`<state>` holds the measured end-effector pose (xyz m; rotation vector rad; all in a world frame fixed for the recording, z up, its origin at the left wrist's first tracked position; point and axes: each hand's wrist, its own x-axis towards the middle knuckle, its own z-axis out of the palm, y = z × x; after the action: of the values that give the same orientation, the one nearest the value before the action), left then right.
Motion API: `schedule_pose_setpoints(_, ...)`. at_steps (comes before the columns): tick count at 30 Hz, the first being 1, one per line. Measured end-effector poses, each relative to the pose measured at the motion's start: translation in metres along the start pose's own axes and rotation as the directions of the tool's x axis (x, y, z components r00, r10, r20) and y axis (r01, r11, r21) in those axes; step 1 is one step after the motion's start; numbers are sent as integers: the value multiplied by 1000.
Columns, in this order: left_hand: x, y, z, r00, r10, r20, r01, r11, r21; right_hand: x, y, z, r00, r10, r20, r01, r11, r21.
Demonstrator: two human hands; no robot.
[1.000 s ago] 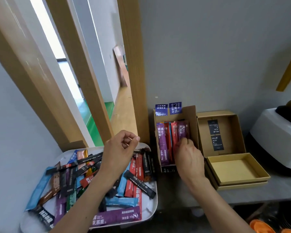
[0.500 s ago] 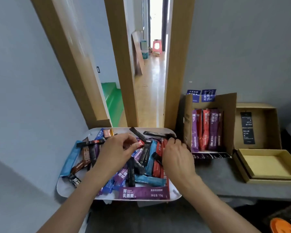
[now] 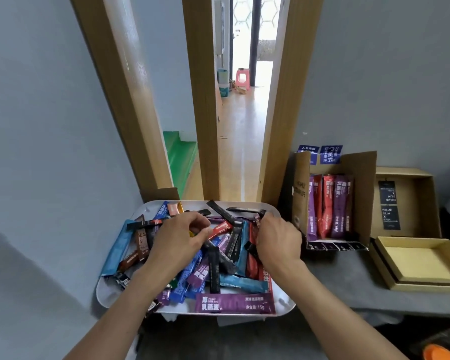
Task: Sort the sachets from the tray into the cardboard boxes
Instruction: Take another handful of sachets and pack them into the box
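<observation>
You are working your left grip [image 3: 179, 237] and right grip [image 3: 278, 242], fingers curled so I cannot tell what they are holding, through the sachets [image 3: 234, 304] heaped on the tray [image 3: 283, 304], seeking matches for the part-filled box [image 3: 361, 178] just right.

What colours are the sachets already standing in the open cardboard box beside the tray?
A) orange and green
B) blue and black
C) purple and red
C: the sachets standing upright in the cardboard box show purple and red wrappers.
</observation>
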<state>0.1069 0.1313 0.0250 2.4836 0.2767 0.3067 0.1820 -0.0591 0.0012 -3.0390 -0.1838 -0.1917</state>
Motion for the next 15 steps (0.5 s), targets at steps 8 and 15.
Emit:
schedule_pose_setpoints(8,15,28,20,982,176,60,-177,984,-1,5,16,-20,983,48,175,-121,893,434)
schedule_pose_setpoints(15,41,61,47,965,162,205,-227,910,348,3,29,-21,968,28,251,-171,804,570)
